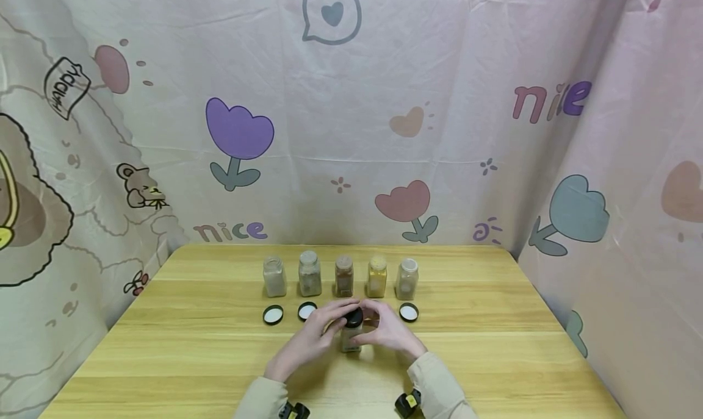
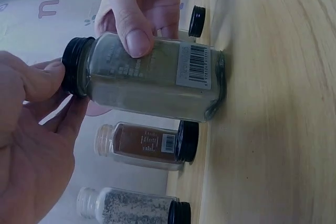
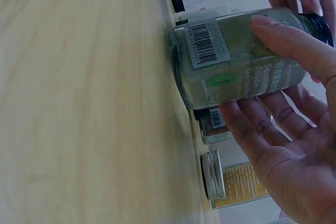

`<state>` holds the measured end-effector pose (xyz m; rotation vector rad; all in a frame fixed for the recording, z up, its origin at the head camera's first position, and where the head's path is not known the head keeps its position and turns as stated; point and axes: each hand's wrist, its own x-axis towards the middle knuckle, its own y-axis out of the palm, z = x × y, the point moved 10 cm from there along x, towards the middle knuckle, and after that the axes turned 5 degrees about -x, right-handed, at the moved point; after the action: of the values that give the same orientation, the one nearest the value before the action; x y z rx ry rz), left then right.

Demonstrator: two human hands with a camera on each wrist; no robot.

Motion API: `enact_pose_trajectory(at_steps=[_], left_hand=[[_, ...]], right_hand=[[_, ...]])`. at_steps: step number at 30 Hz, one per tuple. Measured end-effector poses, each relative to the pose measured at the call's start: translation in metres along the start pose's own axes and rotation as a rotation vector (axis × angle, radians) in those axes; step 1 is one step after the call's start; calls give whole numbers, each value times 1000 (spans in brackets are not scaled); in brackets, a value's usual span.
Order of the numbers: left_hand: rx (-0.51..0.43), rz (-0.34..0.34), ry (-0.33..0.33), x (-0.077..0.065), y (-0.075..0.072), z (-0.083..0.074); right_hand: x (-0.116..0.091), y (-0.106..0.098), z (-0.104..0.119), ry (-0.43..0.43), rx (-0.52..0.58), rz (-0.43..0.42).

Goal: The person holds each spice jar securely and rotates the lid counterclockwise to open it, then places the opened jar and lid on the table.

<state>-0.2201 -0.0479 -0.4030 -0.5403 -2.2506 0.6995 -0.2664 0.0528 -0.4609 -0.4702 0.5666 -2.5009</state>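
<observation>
A squarish glass seasoning jar (image 1: 349, 341) with a black screw lid (image 1: 354, 317) stands upright on the wooden table, between both hands. My left hand (image 1: 315, 332) pinches the lid at its edge with thumb and fingers, clear in the left wrist view, where the lid (image 2: 75, 66) sits on the jar's neck. Around the glass body, my right hand (image 1: 389, 330) holds with the thumb on one side and fingers on the other. In the right wrist view, greenish-grey powder fills much of the jar (image 3: 236, 51), and a barcode label shows near its base.
Behind stands a row of lidless jars: a white one (image 1: 274, 279), a grey-speckled one (image 1: 310, 277), a brown one (image 1: 344, 279), a yellow one (image 1: 376, 280) and a pale one (image 1: 407, 281). Black lids lie before them, including a left one (image 1: 273, 315) and a right one (image 1: 409, 312).
</observation>
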Motion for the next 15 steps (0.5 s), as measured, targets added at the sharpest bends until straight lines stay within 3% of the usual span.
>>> enact_pose_trajectory(at_steps=[4,9,12,15], left_hand=[[36,-97,13,0,-7,0],[43,-216,-59,-1,-14,4],[45,-213,-105,-2,-12,7],[20,-144,-103,-2,-8,7]], right_hand=[[1,1,-2,3,13,-2],[1,1,-4,2,6,-4],[1,1,-2,-10,6,0],[0,1,-1,-13,-4,3]])
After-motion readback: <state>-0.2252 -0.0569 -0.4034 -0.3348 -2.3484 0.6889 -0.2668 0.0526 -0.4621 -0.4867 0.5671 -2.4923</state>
